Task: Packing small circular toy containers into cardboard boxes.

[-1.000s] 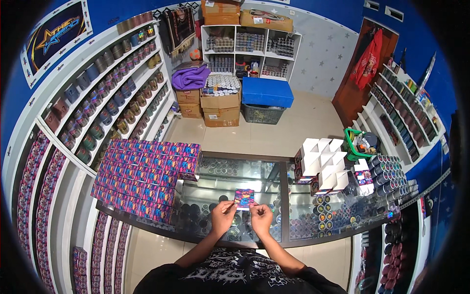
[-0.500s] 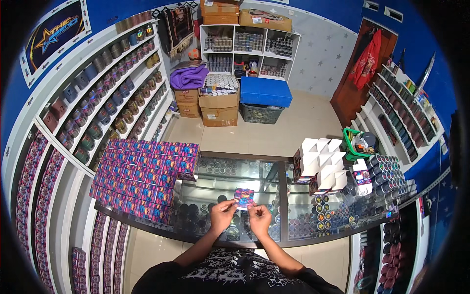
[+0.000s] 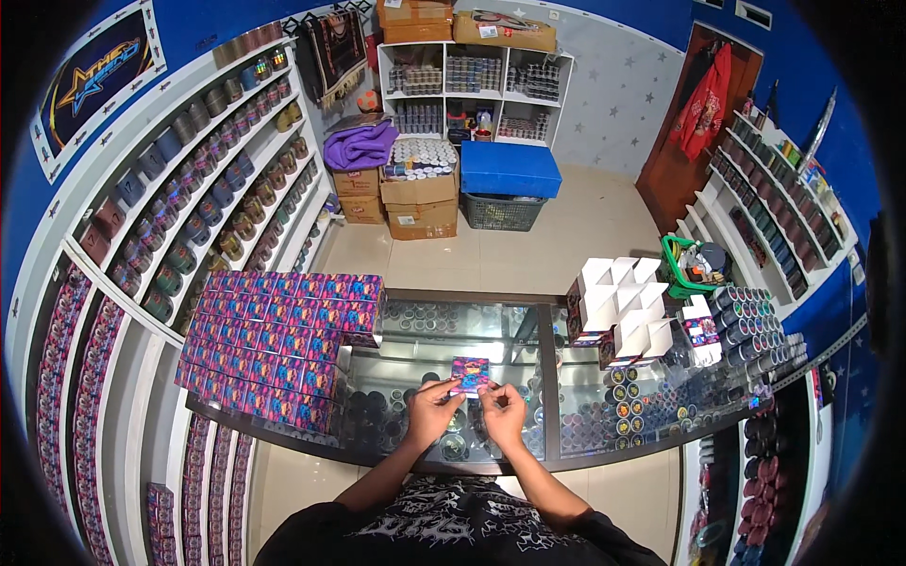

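A small carton [image 3: 470, 373], printed in pink, blue and orange, is held upright over the glass counter [image 3: 415, 325] in front of me. At its lower left corner, the closed fingers of my left hand [image 3: 433, 411] pinch it. Thumb and fingers of my right hand [image 3: 502, 411] grip its lower right edge. The carton's underside and far faces are hidden. To the left, a broad block of matching boxes [image 3: 264, 340] stands stacked in rows on the counter.
Open-topped white cartons [image 3: 623, 307] stand on the counter's right part, beside stacked round tins [image 3: 750, 330] and a green basket [image 3: 687, 269]. Shelves of spools [image 3: 189, 189] line the left wall. Beyond the counter are a blue lid [image 3: 510, 170] and cardboard boxes [image 3: 420, 203].
The small carton has risen slightly and tilted so its printed face shows more fully. Both hands keep their grip. The whole view has shifted a little.
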{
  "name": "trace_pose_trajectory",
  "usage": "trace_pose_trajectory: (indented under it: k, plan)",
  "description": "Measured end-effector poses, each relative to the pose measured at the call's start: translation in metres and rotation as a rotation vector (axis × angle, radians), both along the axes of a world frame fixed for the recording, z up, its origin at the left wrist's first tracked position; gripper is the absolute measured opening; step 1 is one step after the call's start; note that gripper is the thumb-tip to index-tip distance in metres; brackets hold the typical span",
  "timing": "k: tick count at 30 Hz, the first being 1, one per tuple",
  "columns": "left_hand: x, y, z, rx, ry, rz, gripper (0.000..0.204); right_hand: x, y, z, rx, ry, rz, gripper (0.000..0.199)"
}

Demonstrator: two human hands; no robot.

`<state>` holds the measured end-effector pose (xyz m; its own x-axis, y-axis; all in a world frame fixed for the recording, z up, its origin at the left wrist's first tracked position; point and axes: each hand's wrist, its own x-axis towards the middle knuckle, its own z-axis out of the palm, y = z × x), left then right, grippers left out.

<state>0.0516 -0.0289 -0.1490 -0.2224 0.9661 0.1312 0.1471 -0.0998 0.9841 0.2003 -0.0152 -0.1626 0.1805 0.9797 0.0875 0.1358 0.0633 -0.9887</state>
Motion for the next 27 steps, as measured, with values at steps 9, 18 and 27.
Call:
trace_pose_trajectory:
  k: [9,18,27]
  plan:
    - [-0.007,0.005,0.006,0.164,0.318,0.009,0.028,0.005,0.003,0.026,0.096,-0.251,0.121,0.022]
    - [-0.01,0.018,0.008,0.445,0.673,-0.024,0.021,0.021,0.023,0.023,0.277,-0.459,0.31,0.019]
    - [-0.011,0.023,0.002,0.483,0.688,-0.116,0.021,0.029,0.025,0.024,0.234,-0.441,0.329,0.014]
